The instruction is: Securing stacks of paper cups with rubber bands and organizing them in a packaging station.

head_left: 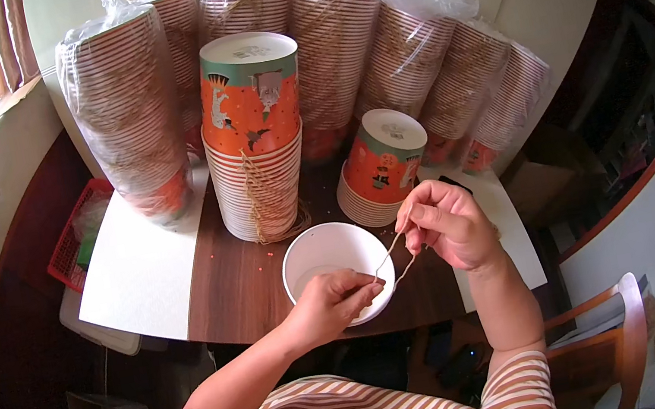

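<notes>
A thin length of tan twine [387, 257] runs between my two hands. My left hand [333, 303] is closed, pinching one part of it over the rim of a white-lined paper bucket [320, 250]. Higher and to the right, my right hand [456, 226] pinches the other part between thumb and fingers, forming a loop. The bucket's open mouth faces me, and my left hand covers some of its lower rim. Whether the twine is fastened to the bucket, I cannot tell. Behind it stands an upside-down stack of orange and green paper buckets [255, 99], with twine strands [260, 194] hanging down its side.
A shorter inverted stack [383, 161] stands right of the bucket. Several tall plastic-wrapped stacks [125, 109] line the back of the brown and white table [217, 298]. A red basket [71, 250] sits beyond its left edge; a wooden chair [622, 336] is at the lower right.
</notes>
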A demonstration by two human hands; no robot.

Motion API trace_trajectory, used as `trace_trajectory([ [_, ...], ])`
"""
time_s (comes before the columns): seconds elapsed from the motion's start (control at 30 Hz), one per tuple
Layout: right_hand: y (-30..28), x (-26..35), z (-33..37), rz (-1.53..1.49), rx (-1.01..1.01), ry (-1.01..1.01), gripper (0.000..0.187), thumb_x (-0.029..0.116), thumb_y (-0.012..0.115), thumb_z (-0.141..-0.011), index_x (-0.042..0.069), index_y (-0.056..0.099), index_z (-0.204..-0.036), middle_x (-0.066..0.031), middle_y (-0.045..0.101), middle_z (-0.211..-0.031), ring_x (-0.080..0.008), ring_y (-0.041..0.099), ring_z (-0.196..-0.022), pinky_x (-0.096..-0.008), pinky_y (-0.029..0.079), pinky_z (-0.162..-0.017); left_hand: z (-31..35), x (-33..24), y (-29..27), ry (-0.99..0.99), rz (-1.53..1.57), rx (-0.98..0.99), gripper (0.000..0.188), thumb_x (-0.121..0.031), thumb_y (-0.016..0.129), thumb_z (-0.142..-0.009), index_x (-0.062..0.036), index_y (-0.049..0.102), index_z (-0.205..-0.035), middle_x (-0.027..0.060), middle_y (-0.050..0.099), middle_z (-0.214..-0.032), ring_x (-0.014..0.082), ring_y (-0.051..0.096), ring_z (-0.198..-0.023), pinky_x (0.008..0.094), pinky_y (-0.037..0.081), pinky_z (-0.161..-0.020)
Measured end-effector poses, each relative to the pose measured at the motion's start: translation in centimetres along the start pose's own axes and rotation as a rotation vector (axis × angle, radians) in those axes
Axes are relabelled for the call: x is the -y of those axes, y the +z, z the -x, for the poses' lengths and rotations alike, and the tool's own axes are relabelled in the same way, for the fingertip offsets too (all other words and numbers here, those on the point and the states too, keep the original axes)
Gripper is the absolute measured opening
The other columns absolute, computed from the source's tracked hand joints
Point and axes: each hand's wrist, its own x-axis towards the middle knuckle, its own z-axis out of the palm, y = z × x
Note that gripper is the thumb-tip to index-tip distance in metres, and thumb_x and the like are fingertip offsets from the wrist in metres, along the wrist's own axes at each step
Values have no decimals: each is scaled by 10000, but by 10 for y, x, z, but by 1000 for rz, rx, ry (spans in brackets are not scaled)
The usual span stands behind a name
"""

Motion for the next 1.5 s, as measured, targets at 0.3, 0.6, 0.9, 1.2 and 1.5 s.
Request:
trace_trajectory([
  [0.3, -12, -24, 11, 1237, -378, -565, 395, 7, 593, -767, -15, 502, -1151, -159, 542, -1154, -278, 525, -1093, -377, 400, -962, 19, -19, -23, -139, 73, 60, 192, -143, 618, -893, 20, 671, -979, 76, 661, -793, 90, 592, -723, 244, 485, -633],
  [0.6, 37, -49, 31, 113, 359, 291, 585, 56, 544, -823, -21, 318, -1357, -120, 481, -1252, -172, 518, -1115, -304, 415, -957, 23, -27, -27, -157, 4, 185, 204, -159, 614, -892, 16, 674, -977, 61, 657, -729, 85, 586, -657, 243, 490, -603],
  [0.9, 43, -54, 37, 661, 138, -110, 257, -34, 675, -777, -3, 606, -1022, -38, 608, -871, -72, 570, -713, -210, 448, -574, 28, -18, -34, -247, 127, 179, 251, -197, 560, -934, 23, 665, -998, 39, 648, -732, 65, 563, -624, 210, 472, -570],
  [1.2, 39, -59, 38, 887, 71, -405, 118, -34, 653, -785, 9, 614, -888, -98, 589, -809, -212, 607, -702, -297, 487, -618, 25, -7, -38, -386, 417, 191, 306, -260, 527, -953, 6, 654, -1036, 40, 656, -802, 71, 577, -628, 195, 467, -566],
  [1.5, 43, -62, 41, 903, 80, -417, 120, -20, 662, -786, 18, 611, -888, -95, 593, -829, -214, 612, -713, -296, 494, -614, 32, -2, -28, -274, 313, 120, 198, -171, 592, -916, 5, 661, -975, 34, 656, -802, 59, 591, -693, 213, 501, -619],
])
